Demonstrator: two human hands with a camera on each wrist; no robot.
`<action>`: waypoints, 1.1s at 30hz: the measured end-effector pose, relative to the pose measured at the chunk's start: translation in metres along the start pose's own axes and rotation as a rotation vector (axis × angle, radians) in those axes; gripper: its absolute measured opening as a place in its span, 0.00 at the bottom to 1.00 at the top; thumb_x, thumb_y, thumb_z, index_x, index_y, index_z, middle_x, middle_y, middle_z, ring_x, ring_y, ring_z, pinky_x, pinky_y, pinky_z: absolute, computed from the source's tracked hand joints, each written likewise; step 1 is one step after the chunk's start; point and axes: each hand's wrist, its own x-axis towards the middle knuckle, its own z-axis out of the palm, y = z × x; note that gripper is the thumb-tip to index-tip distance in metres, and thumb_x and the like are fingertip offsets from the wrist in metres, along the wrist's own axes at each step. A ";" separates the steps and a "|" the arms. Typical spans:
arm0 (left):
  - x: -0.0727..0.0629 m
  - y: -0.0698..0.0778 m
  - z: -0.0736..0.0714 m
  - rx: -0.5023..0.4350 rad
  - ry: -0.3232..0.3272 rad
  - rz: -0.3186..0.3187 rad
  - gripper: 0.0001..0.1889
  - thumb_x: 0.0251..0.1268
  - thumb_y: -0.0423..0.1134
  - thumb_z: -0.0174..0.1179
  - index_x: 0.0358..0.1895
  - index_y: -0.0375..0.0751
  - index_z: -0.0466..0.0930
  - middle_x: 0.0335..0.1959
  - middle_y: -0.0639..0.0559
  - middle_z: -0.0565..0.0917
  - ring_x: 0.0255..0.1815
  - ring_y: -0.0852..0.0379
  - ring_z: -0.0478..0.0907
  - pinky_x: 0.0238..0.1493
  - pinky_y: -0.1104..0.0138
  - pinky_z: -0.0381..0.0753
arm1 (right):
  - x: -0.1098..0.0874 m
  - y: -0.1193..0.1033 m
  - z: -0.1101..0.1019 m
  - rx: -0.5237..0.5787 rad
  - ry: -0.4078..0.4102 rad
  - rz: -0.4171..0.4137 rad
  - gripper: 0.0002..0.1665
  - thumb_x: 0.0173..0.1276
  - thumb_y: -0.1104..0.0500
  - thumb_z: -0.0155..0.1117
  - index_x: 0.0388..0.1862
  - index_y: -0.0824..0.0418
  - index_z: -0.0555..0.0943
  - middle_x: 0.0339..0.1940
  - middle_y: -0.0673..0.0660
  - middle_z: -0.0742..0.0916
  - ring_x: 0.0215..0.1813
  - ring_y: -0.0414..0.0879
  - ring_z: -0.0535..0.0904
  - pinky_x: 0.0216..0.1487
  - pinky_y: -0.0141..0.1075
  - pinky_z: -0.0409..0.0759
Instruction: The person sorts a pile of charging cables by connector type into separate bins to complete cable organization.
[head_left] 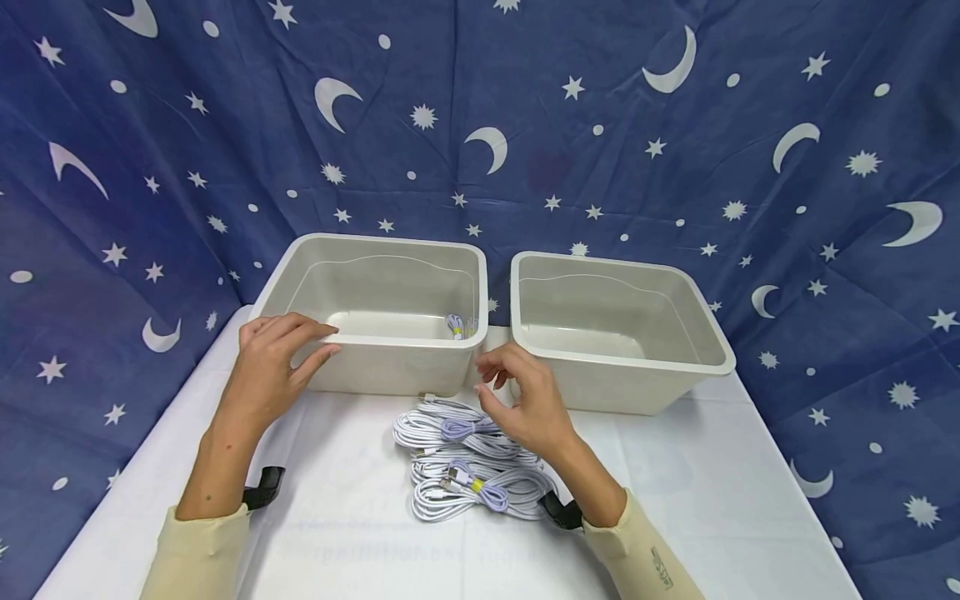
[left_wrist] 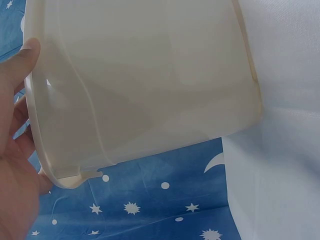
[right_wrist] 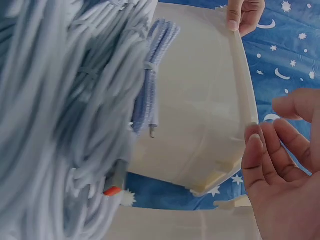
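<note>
My left hand (head_left: 273, 367) is at the front rim of the left grey-beige bin (head_left: 375, 367). In the left wrist view its thumb (left_wrist: 31, 52) lies over the bin's outer wall and the other fingers are behind the rim, gripping it. Close to that bin's right front corner, my right hand (head_left: 525, 400) hovers with loosely bent fingers and nothing between them. Below it, several coiled white cables (head_left: 442, 429) lie in a pile on the table, with smaller lavender cable bundles (head_left: 491, 497) on top. Inside the left bin, a small lavender cable bundle (head_left: 455, 325) lies in the right corner.
A second grey-beige bin (head_left: 622, 387) stands to the right, a narrow gap from the first. Both stand on a white-covered table (head_left: 352, 533). A blue curtain (head_left: 540, 167) with moons and stars hangs close behind the bins and along both sides.
</note>
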 end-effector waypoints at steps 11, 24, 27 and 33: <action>0.001 0.001 0.000 -0.006 0.001 0.010 0.12 0.60 0.35 0.78 0.47 0.42 0.90 0.41 0.48 0.87 0.45 0.45 0.83 0.60 0.43 0.64 | -0.015 0.009 -0.001 -0.038 -0.120 -0.008 0.18 0.61 0.70 0.74 0.49 0.60 0.85 0.44 0.53 0.88 0.45 0.47 0.84 0.40 0.40 0.86; -0.001 0.000 0.000 -0.002 0.007 0.011 0.12 0.60 0.36 0.78 0.47 0.42 0.90 0.42 0.48 0.87 0.45 0.45 0.83 0.58 0.43 0.64 | -0.021 0.015 -0.005 -0.207 -0.436 0.054 0.18 0.64 0.61 0.78 0.52 0.59 0.86 0.42 0.52 0.88 0.46 0.45 0.84 0.50 0.41 0.84; -0.001 0.000 0.001 -0.004 0.007 0.009 0.12 0.60 0.36 0.78 0.47 0.42 0.90 0.42 0.48 0.87 0.45 0.45 0.83 0.59 0.44 0.64 | -0.023 0.017 -0.004 -0.236 -0.495 0.057 0.17 0.63 0.61 0.78 0.51 0.61 0.86 0.44 0.51 0.88 0.46 0.43 0.84 0.52 0.39 0.84; 0.000 -0.001 0.000 -0.008 0.007 0.009 0.12 0.60 0.35 0.78 0.46 0.42 0.90 0.42 0.48 0.87 0.45 0.44 0.83 0.59 0.43 0.65 | -0.026 0.021 -0.001 -0.251 -0.529 0.056 0.16 0.64 0.61 0.78 0.50 0.59 0.87 0.46 0.49 0.88 0.48 0.41 0.84 0.56 0.40 0.84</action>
